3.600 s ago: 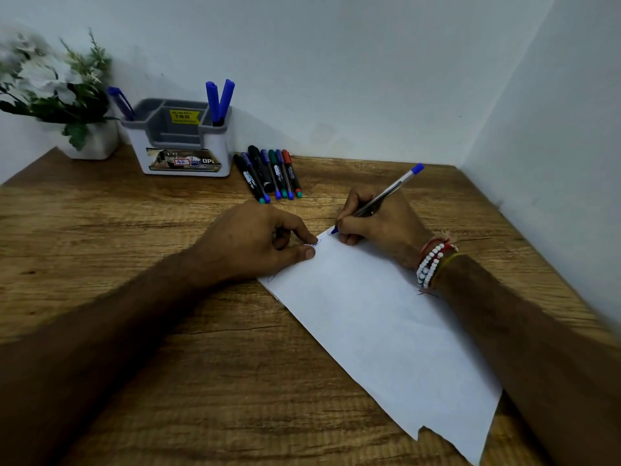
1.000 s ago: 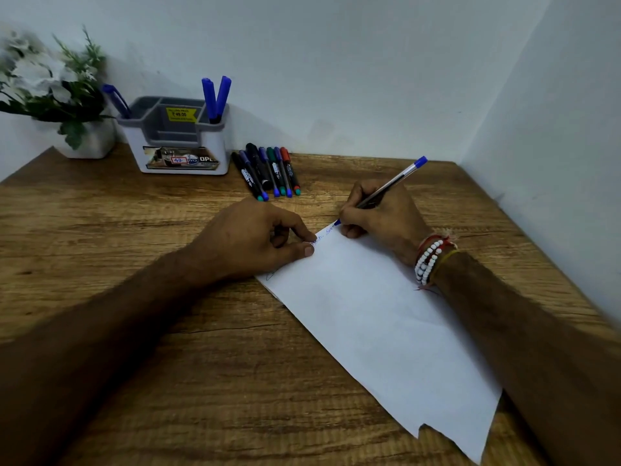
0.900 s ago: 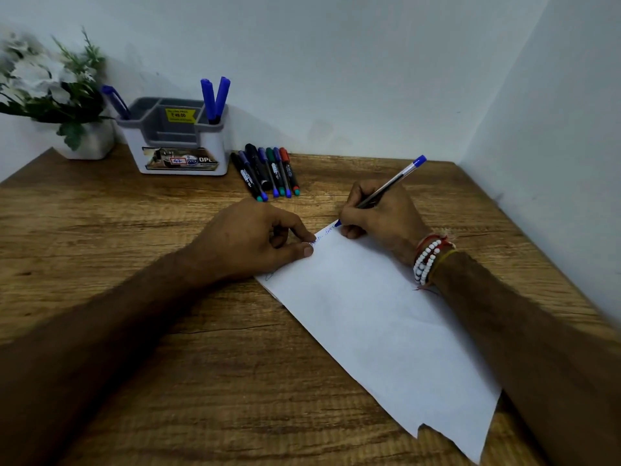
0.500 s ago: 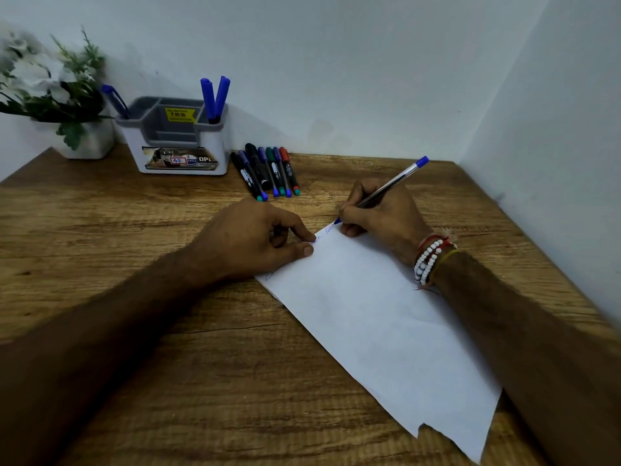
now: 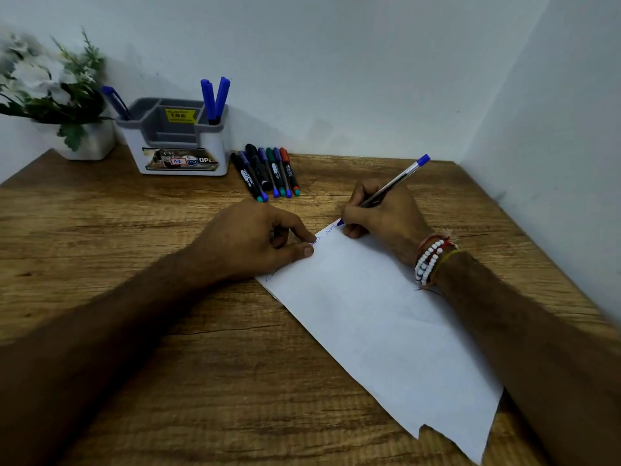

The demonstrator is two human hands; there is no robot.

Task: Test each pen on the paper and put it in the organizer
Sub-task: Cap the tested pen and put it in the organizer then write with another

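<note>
A white sheet of paper (image 5: 386, 331) lies slanted on the wooden desk. My right hand (image 5: 383, 213) grips a clear pen with a blue cap end (image 5: 400, 178), its tip on the paper's far corner beside blue scribbles. My left hand (image 5: 255, 240) rests on the paper's left edge, thumb and index fingertip pressing it down. The grey and white organizer (image 5: 178, 142) stands at the back left, with two blue pens (image 5: 215, 99) in its right slot and one blue pen (image 5: 116, 102) at its left. Several markers (image 5: 268, 173) lie side by side to its right.
A white pot of artificial flowers (image 5: 57, 92) stands in the far left corner. Walls close the desk at the back and right. The paper's near corner is torn, close to the desk's front edge.
The pen tip has crept along the paper's far edge, leaving more blue writing. My left hand has stayed where it was on the paper.
</note>
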